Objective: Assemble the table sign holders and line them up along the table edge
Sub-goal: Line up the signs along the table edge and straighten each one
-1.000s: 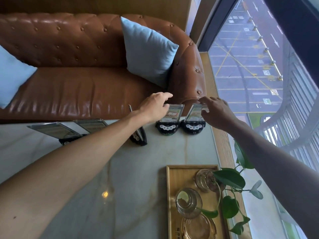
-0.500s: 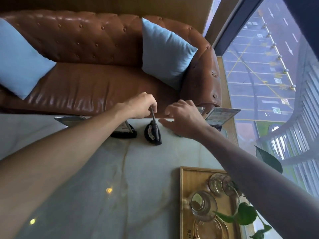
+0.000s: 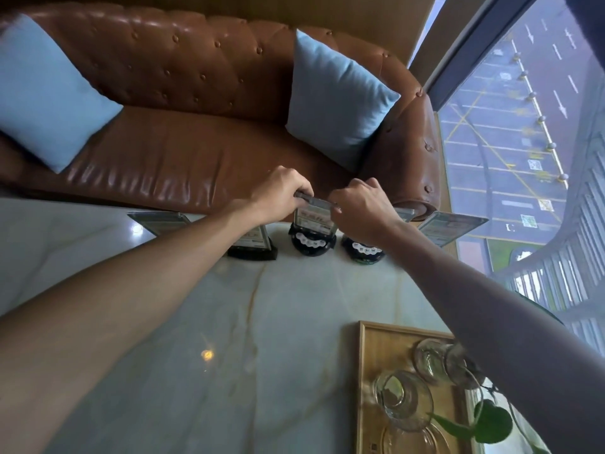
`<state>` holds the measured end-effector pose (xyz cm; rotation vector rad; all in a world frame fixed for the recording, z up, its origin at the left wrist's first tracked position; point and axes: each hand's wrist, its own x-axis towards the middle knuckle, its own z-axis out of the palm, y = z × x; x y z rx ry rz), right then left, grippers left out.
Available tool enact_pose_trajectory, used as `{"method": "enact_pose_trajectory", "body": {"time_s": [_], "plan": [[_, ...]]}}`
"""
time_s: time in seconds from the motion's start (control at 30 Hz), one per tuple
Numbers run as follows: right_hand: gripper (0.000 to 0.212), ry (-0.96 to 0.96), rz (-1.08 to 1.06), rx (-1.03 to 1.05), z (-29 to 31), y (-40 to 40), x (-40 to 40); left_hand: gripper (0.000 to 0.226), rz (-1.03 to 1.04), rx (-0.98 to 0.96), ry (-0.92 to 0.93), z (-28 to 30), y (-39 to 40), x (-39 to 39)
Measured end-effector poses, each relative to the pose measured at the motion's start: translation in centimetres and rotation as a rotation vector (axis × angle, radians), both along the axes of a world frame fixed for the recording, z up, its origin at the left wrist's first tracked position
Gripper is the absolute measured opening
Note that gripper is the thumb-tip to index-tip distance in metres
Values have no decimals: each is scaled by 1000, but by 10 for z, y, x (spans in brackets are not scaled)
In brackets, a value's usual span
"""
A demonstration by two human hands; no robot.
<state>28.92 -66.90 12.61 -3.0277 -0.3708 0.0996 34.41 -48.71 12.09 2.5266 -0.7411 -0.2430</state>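
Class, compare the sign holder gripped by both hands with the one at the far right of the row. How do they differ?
The held holder is pinched at its top corners by the left hand and right hand; the far-right holder is untouched. The held holder's dark base shows; the far-right holder's is hidden. Both stand at the table edge near the sofa.

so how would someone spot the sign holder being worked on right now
Look along the table edge nearest the brown sofa, where the sign holders stand in a row. It is the middle sign holder, the only one whose panel both hands pinch at the top.
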Motion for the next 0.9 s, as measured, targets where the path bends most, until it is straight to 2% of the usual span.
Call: {"method": "enact_pose_trajectory", "body": {"time_s": [0.5,0.77,0.83,0.9], "plan": [[12,-14,-1,-26,-25,-21,9,19,22,-42,35,-14,-12,-3],[12,18,-44,25,-25,-20,15,30,37,39,133,6,3,0],[19,10,-53,71,-23,-18,15,36,37,93,172,12,17,1],[34,-65,-57,129,-20,-10,13,43,27,162,225,17,35,4]]}}
